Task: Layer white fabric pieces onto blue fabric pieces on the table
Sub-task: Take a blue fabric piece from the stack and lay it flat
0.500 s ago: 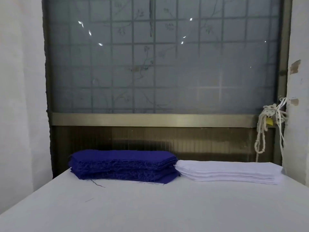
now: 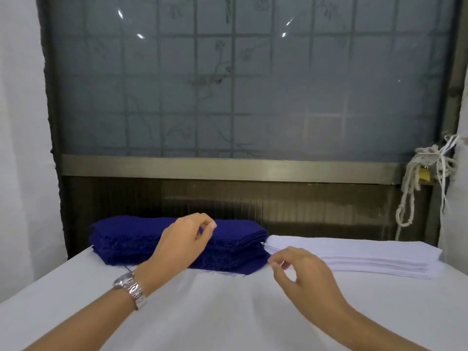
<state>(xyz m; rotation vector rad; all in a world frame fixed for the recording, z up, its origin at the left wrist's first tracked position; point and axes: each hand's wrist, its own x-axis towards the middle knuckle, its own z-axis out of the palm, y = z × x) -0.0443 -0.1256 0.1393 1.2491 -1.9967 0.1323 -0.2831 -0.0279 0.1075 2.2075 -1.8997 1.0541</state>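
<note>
— How many piles lie on the table (image 2: 228, 320)?

— Two. One blue stack (image 2: 121, 239) sits at the far edge toward the left, and one white stack (image 2: 374, 257) lies just beside it on the right. Their near ends meet around the middle of the far edge, though it cannot be told whether they actually touch. The blue one stands taller, with frayed edges. The single layers in either pile are too thin and too many to count.

— Is any white piece on top of the blue yet?

— No. Each colour is still in its own pile, and the white cloth covering the table in front of them carries only a loose dark thread or two by the blue pile.

— And the hands?

— Two, both bare. The person's left hand (image 2: 182, 241), with one metal watch (image 2: 130, 290) on its wrist, is raised in front of the blue stack. Its fingers are loosely curled, thumb close to forefinger, and nothing is caught between them. The right hand (image 2: 301, 272) hovers above the table near the spot where the two piles meet. It is also loosely curled, with table cloth showing through the gap between thumb and forefinger, so it grasps nothing.

— Anything behind the table?

— One frosted window (image 2: 228, 84) with a grid behind the glass, and one bundle of white cord (image 2: 415, 173) hanging at its right side.
</note>
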